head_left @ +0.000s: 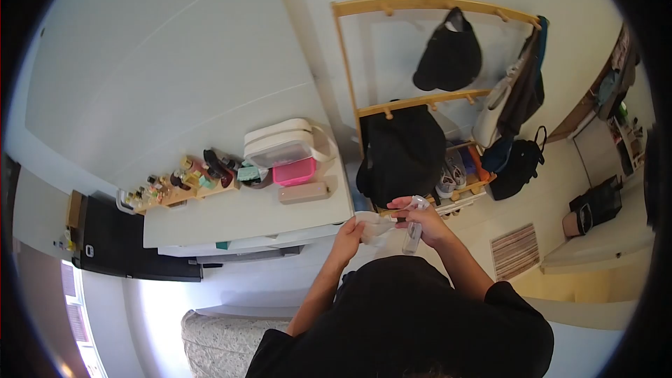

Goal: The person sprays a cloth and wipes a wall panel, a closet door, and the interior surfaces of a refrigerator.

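My left hand (348, 238) is closed on a thin whitish cloth or tissue (371, 225), held in front of my chest. Close beside it, my right hand (430, 225) has its fingers bent around a clear plastic item (413, 239). One see-through end of that item shows above the fingers and another hangs below them; its exact kind cannot be made out. The pale cloth reaches across to the right fingertips, and the two hands are a short gap apart.
A white dresser (196, 227) on the left bears a white bag (276, 141), a pink container (294, 171), a beige case (303, 193) and several small bottles. Ahead stands a wooden rack (350, 63) with a black cap (448, 56) and bags. A striped mat (514, 250) lies right.
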{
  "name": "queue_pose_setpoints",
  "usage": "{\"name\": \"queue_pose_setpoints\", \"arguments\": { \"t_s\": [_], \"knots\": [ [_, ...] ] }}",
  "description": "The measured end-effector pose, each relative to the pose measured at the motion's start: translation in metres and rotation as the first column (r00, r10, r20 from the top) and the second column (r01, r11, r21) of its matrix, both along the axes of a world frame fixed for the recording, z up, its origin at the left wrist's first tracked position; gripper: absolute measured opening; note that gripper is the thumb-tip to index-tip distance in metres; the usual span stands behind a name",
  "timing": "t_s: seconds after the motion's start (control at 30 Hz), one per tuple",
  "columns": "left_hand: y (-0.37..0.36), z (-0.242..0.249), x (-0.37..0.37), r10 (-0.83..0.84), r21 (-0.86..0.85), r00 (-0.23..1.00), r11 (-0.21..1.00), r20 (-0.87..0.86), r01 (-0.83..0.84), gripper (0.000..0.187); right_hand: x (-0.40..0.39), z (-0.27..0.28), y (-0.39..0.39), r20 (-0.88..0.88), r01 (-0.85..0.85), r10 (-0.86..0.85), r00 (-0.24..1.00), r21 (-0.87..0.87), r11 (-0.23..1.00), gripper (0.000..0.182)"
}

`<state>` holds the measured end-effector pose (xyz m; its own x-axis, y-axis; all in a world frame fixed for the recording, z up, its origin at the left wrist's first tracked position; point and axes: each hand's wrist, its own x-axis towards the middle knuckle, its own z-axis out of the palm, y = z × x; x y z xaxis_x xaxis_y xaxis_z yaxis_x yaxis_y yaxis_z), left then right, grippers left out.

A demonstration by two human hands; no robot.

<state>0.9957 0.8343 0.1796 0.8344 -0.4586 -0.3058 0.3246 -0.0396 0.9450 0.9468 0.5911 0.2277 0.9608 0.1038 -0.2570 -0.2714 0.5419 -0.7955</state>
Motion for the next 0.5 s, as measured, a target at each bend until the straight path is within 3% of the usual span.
{"name": "queue_pose_setpoints", "arguments": {
  "t_s": [0.07,0.17,0.2,0.27,0.3,0.4,0.5],
  "knots": [
    [-0.030,0.011,-0.001,-0.109,-0.071,0.984,0.992,-0.143,0.100,0.030,-0.009,0.004,-0.016,0.050,0.009,-0.008,0.999,-0.007,1.000,0.048],
    [-0.076,0.031,-0.010,-0.101,-0.080,0.979,0.993,-0.177,0.088,0.032,-0.025,0.022,-0.042,0.067,0.035,-0.035,0.997,0.011,0.999,0.057],
    [-0.093,0.037,-0.013,-0.140,-0.082,0.975,0.988,-0.172,0.127,0.032,-0.030,0.023,-0.052,0.150,0.022,-0.014,0.989,-0.055,0.998,0.066],
    [-0.127,0.044,-0.018,-0.091,-0.382,0.948,0.923,-0.305,-0.034,0.035,-0.040,0.019,-0.075,0.278,-0.041,0.074,0.958,-0.120,0.992,0.081],
    [-0.142,0.046,-0.020,-0.138,-0.383,0.943,0.923,-0.302,0.012,0.035,-0.047,0.022,-0.084,0.282,0.007,0.027,0.959,-0.122,0.993,0.081],
    [-0.190,0.051,-0.029,-0.258,-0.489,0.849,0.872,-0.461,0.000,0.038,-0.066,0.018,-0.114,0.388,0.066,0.142,0.911,-0.475,0.878,0.089],
    [-0.233,0.067,-0.046,-0.413,-0.529,0.782,0.839,-0.468,0.127,0.037,-0.088,0.023,-0.148,0.425,0.226,0.037,0.905,-0.551,0.803,0.091]
  ]
}}
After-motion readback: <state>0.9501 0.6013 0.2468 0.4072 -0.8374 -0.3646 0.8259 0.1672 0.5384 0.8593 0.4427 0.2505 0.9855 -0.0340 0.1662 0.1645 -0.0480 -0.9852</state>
